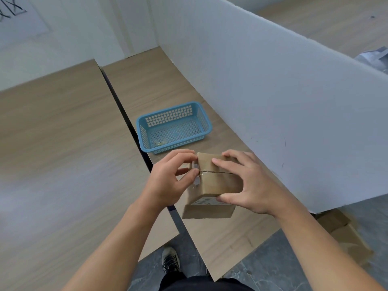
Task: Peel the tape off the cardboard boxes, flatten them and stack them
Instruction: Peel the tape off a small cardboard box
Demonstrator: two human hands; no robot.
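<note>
A small brown box is closed, and its top flaps meet in a thin slit. It is tilted over a flat cardboard piece lying on the bench. Whitish tape scraps cling to its left edge.

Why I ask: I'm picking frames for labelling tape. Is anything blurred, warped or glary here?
In the head view the cardboard box, right hand and left hand pinching tape are fairly sharp; the left table looks smeared; the white partition bows along its top edge from wide-angle distortion; light is soft, without glare.
</note>
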